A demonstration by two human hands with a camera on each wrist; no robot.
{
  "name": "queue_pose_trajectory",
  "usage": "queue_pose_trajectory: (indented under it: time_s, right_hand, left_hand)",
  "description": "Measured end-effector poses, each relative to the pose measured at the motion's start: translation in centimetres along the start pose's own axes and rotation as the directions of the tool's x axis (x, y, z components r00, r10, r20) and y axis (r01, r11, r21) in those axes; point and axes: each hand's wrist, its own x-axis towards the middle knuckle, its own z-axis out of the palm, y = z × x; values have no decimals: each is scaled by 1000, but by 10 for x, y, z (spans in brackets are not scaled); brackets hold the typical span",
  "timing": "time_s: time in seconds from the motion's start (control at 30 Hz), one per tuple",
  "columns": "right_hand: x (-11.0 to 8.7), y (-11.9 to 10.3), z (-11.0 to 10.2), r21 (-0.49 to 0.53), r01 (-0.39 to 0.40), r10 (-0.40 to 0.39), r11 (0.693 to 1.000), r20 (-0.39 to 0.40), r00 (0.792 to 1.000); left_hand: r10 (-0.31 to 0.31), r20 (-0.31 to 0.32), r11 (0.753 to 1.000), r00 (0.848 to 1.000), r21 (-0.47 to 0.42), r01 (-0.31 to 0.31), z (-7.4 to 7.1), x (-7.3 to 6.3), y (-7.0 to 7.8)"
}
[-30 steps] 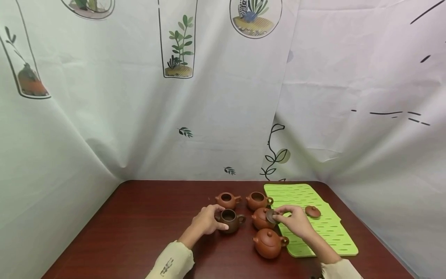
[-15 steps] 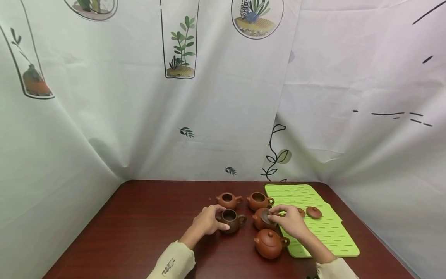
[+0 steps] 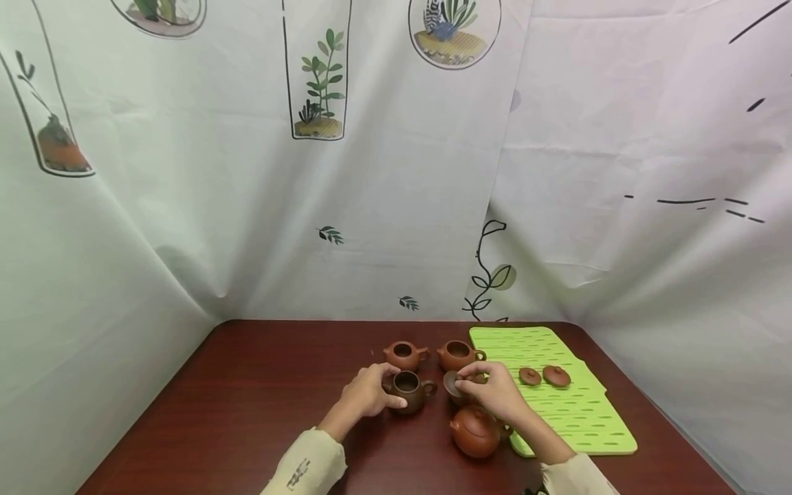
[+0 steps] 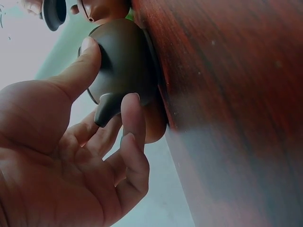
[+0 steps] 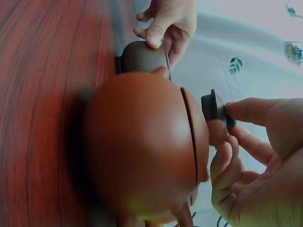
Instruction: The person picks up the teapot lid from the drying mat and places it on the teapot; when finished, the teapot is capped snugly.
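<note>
My left hand [image 3: 366,392] grips a dark brown lidless teapot [image 3: 408,399] standing on the table, thumb near its rim and fingers by the spout. My right hand [image 3: 495,393] pinches the knob of a matching dark lid [image 5: 216,106], held tilted in the air. In the head view that lid overlaps a reddish teapot behind it, which the right hand mostly hides. Nearest the front, a reddish-brown teapot [image 3: 474,434] stands with its lid on; it fills the middle of the right wrist view.
Two lidless reddish teapots, one at the back left [image 3: 402,355] and another to its right [image 3: 456,355], stand behind. A green mat [image 3: 581,430] on the right bears a small lid [image 3: 529,376] and a larger lid [image 3: 557,376]. Dark red wood tabletop [image 3: 247,412] extends leftward.
My right hand has carried the dark lid leftward, toward the dark teapot, uncovering the small lid on the mat. The left hand keeps its grip in the same place.
</note>
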Motion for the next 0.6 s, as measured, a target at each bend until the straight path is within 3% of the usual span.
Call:
queue_pose_trajectory:
  time_s: [0.3,0.6]
  right_hand:
    - [1,-4,13,63,8,-10,998,38,999]
    - [3,-9,21,-6,8,-8,1000,29,1000]
  left_hand:
    - [9,-4,1000,1000,-7,-9,0,-1,0]
    - [6,0,1000,1000,-3,-6,0,0,0]
